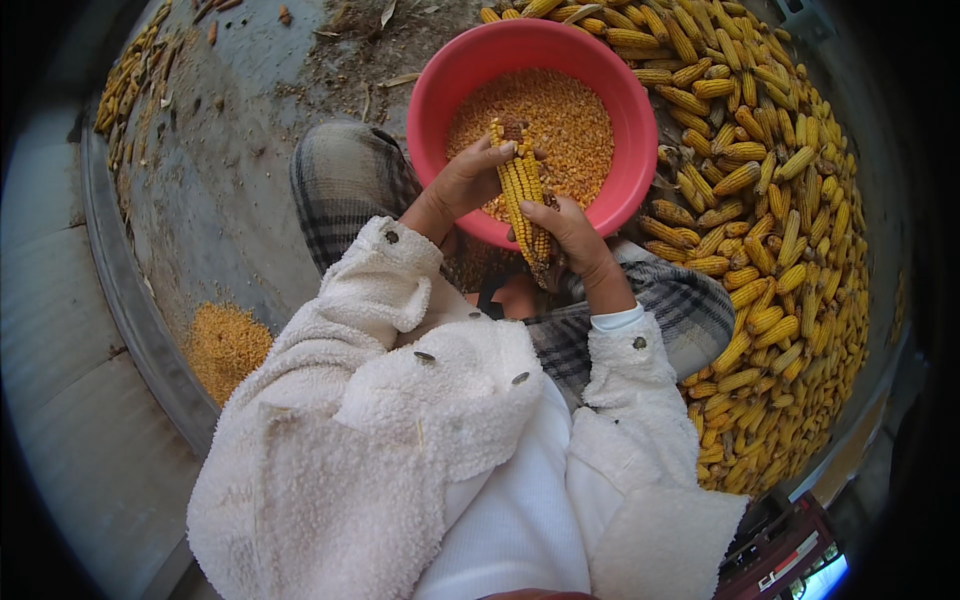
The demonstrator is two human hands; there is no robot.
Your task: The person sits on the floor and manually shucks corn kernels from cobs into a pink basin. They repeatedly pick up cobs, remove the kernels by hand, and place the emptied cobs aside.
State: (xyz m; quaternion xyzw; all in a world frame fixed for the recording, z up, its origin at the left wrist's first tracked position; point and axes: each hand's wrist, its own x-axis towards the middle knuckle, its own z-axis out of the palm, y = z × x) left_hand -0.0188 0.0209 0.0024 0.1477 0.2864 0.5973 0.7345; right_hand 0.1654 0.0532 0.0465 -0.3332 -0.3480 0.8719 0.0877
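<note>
Both hands hold a dried ear of corn (522, 184) over the near rim of a red plastic basin (643, 142). My left hand (474, 171) grips its upper part, thumb lying across the kernels. Lower down, my right hand (568, 231) clasps the ear with its thumb on the kernels. Some kernels are gone near the upper end, where reddish-brown cob shows. Darker kernels run along the ear's right side and lower tip. Loose yellow kernels (551, 97) cover the bottom of the basin. The fingers behind the ear are mostly hidden.
A large heap of dried corn ears (765, 247) spreads along the right, close to my plaid-covered knee (690, 315). On the concrete floor (225, 187) at left lies a small pile of kernels (227, 349) by a raised edge. More ears and cobs (135, 97) lie at far left.
</note>
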